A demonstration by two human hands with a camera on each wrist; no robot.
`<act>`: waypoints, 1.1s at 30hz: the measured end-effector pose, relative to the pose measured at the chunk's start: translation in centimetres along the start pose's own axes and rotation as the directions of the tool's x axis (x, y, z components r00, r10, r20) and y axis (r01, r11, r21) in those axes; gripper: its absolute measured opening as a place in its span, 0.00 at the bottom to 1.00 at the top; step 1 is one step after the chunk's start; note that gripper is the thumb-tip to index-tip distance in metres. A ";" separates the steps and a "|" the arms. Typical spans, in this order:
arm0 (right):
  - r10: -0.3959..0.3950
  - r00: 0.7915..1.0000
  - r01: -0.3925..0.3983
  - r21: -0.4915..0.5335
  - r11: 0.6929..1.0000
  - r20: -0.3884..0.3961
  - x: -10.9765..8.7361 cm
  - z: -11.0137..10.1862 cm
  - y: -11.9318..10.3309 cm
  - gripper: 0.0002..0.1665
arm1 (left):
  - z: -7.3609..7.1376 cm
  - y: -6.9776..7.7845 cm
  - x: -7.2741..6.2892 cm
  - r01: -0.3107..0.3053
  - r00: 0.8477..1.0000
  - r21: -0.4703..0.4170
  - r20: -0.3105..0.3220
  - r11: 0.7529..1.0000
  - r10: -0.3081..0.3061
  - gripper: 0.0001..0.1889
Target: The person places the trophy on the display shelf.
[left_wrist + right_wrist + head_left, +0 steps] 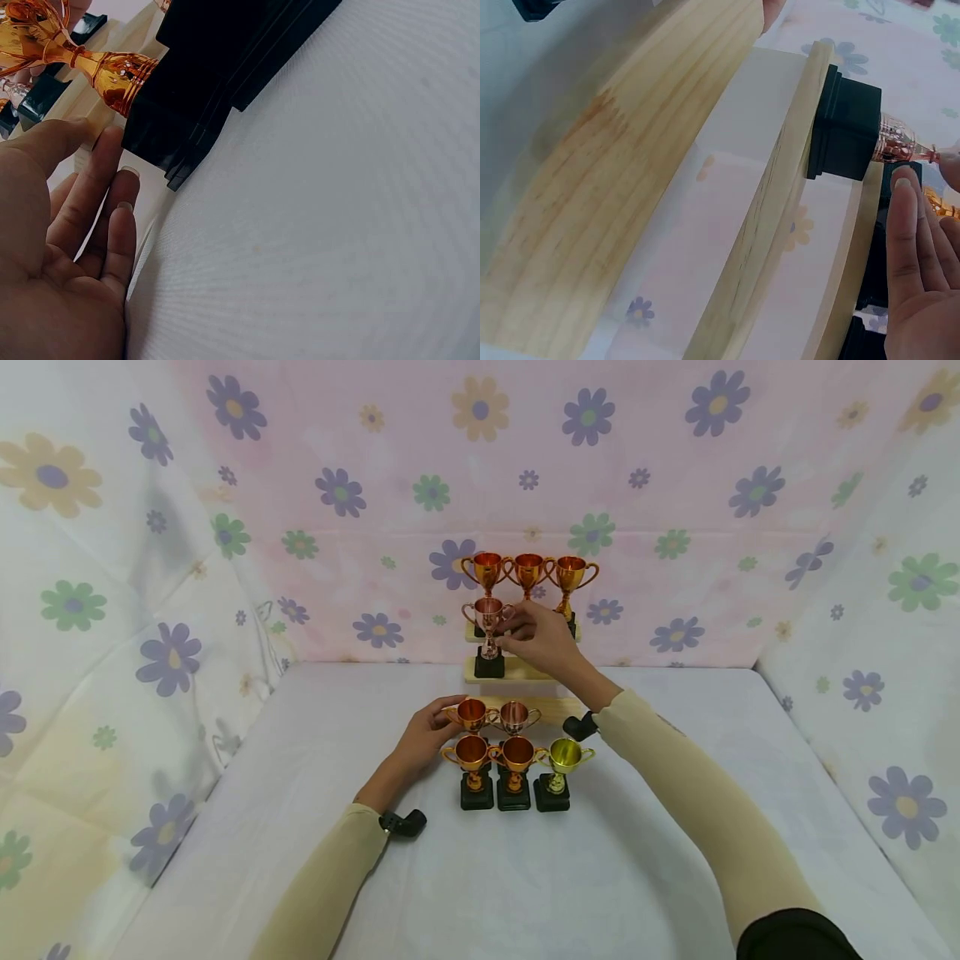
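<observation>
My right hand (543,639) pinches a small rose-gold trophy cup (488,617) by its stem and handle side. Its black base (847,124) stands at the left end of the middle step of a tiered wooden stand (528,669). With thumb and fingertips, my left hand (427,731) holds the left end of the stand's lowest board (630,150). Just in front of that hand stand a bronze-coloured trophy (472,714) and another rose-gold trophy (515,717). Behind the right hand, two orange trophies (528,568) and a gold trophy (572,572) line the top step.
A front row on the white-clothed table (465,885) has two copper-orange trophies (516,753) and a yellow-gold trophy (564,755). Flowered cloth (375,568) hangs behind and at both sides. Each wrist wears a black camera strap (403,823).
</observation>
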State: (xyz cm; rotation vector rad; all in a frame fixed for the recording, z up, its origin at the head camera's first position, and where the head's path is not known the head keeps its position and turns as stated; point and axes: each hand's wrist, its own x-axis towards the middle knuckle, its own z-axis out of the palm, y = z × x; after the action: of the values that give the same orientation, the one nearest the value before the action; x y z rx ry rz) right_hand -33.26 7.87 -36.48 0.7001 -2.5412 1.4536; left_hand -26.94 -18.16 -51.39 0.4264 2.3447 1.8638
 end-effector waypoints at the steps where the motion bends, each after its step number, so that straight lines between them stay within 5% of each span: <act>1: -0.004 1.000 0.004 -0.003 1.000 -0.004 -0.2 -0.1 0.1 0.21 | 0.0 0.0 0.0 0.001 1.000 0.000 0.002 1.000 -0.001 0.26; 18: -0.160 0.984 0.160 0.001 0.987 0.078 -3.8 -1.7 1.1 0.15 | -0.1 -0.3 0.0 -0.001 1.000 0.015 -0.005 1.000 0.001 0.26; 33: -0.223 0.949 0.180 0.195 0.964 0.222 -7.0 -3.1 2.8 0.23 | -0.1 -0.1 0.0 -0.019 1.000 0.030 -0.003 0.999 0.019 0.26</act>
State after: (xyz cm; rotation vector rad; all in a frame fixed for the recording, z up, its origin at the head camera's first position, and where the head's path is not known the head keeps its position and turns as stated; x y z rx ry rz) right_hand -28.70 13.97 -39.40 1.1967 -2.4355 1.6167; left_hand -26.95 -18.25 -51.46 0.4511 2.3814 1.8415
